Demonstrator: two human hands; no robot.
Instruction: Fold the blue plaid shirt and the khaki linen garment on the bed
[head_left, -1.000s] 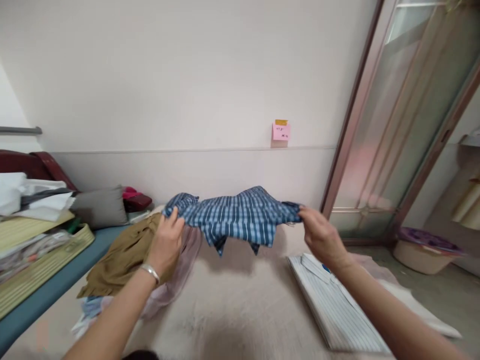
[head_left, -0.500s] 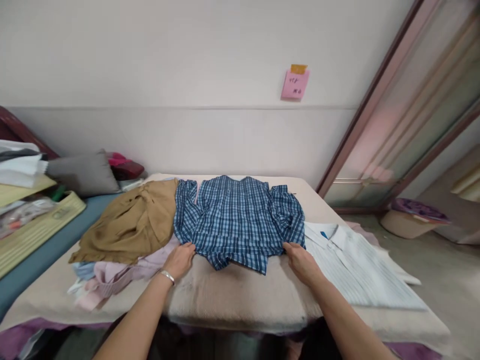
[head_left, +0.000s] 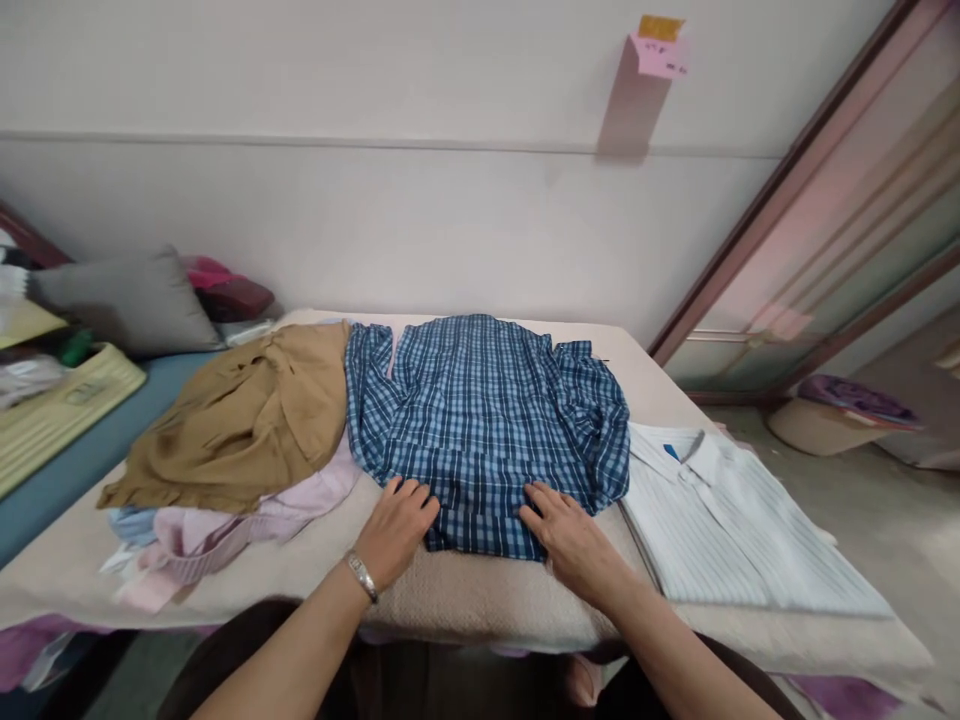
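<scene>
A blue plaid shirt lies spread flat on a beige padded table. My left hand, with a silver bracelet on the wrist, rests flat on the shirt's near hem at the left. On the near hem to the right, my right hand lies flat with fingers apart. Neither hand grips the cloth.
A pile of a tan garment over pink clothes lies left of the shirt. A folded white striped shirt lies to its right. A grey cushion and yellow bin stand far left; a sliding door is right.
I held the plaid shirt up in the air by its edges, then laid it flat on the table. My hands have moved inward along its near hem and now press on it.
</scene>
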